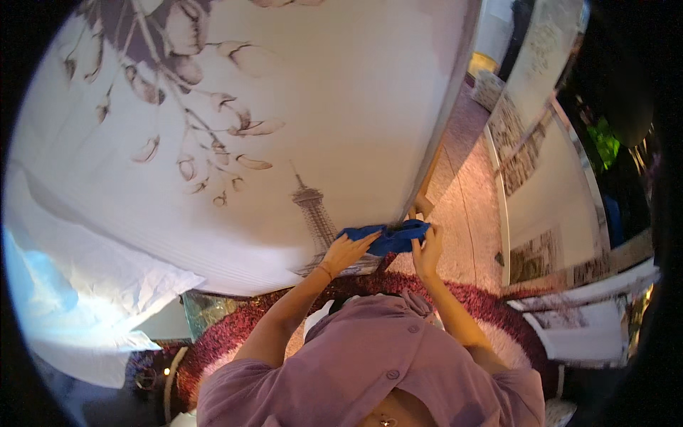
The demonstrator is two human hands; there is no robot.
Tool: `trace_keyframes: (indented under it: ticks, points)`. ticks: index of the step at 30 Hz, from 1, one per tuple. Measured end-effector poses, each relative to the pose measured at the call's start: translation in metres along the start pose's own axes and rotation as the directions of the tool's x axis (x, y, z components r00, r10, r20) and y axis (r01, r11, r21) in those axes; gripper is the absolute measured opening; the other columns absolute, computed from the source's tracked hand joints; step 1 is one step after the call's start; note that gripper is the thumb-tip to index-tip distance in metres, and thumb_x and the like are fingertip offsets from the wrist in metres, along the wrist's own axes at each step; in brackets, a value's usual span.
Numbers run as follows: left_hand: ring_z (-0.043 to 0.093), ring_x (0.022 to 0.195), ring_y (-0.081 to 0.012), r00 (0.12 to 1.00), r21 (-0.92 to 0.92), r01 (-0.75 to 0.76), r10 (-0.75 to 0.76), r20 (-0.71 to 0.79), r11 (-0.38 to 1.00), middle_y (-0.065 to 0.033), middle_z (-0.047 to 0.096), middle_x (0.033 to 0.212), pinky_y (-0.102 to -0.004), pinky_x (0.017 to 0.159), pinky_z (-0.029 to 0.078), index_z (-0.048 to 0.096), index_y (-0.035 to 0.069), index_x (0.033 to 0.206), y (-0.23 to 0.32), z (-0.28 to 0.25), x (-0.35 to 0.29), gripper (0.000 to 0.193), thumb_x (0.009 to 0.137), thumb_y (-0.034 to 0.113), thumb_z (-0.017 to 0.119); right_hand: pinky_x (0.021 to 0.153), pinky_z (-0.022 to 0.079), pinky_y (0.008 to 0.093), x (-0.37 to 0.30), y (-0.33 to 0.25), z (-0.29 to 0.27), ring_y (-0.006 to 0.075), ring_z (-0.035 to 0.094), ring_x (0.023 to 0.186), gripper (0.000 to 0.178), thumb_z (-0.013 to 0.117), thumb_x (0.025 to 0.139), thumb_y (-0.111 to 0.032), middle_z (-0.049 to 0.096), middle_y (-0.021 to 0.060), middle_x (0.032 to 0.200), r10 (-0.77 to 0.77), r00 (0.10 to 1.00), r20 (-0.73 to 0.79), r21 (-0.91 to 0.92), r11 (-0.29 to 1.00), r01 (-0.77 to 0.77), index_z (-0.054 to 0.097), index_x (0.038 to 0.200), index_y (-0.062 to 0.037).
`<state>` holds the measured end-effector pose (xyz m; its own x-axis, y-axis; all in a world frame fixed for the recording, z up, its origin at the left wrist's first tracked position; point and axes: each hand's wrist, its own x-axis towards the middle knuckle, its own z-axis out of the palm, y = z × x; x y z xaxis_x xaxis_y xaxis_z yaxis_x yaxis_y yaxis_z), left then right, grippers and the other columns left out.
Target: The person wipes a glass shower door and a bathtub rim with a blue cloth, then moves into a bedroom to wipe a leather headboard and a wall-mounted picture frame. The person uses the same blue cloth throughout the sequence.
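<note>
A small blue cloth item (388, 240), bunched up with a dark opening along its top, is at the near right corner of a pale sheet (341, 121) printed with flowers and a tower. My left hand (348, 250) lies on its left part, fingers stretched over the fabric. At the other end, my right hand (427, 249) pinches the edge between thumb and fingers. Whether the item is a sock or another small garment I cannot tell.
Crumpled white fabric (114, 285) hangs at the left. A round dark red shaggy rug (213, 331) lies under me. On the right, a pinkish floor strip (462, 206) runs beside tall panels (562, 192) showing a similar print.
</note>
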<state>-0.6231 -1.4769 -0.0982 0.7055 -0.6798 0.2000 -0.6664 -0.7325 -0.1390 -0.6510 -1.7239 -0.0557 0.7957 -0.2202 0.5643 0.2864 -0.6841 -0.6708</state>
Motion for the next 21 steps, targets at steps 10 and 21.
trace_keyframes:
  ticks: [10, 21]
  points:
    - [0.018, 0.137, -0.0661, 0.447, -0.331, 0.405, -0.501, -0.741, 0.852, -0.0325, 0.045, 0.132, -0.0751, 0.099, 0.014, 0.063, 0.003, 0.097, -0.023, -0.196, 0.049, 0.038, 0.083, 0.038, 0.063, 0.083, 0.046, 0.0432, 0.083, -0.155, 0.008, 0.0363, 0.054, 0.096, 0.042, 0.07, 0.079, 0.003, 0.053, 0.0225, 0.115, -0.523, 0.827, -0.206, 0.222, 0.798, 0.56, 0.062, 0.12, -0.0008]
    - [0.019, 0.133, -0.0672, 0.488, -0.481, 0.661, -0.817, -0.307, 0.576, -0.0345, 0.038, 0.135, -0.0778, 0.103, 0.019, 0.059, -0.002, 0.095, 0.013, -0.018, -0.061, 0.038, 0.091, 0.035, 0.056, 0.078, 0.041, 0.0466, -0.018, -0.051, 0.097, 0.0356, 0.052, 0.093, 0.033, 0.067, 0.087, -0.005, 0.052, 0.0173, 0.101, -0.625, 0.511, 0.59, 0.082, 0.676, 0.733, 0.063, 0.12, -0.0026]
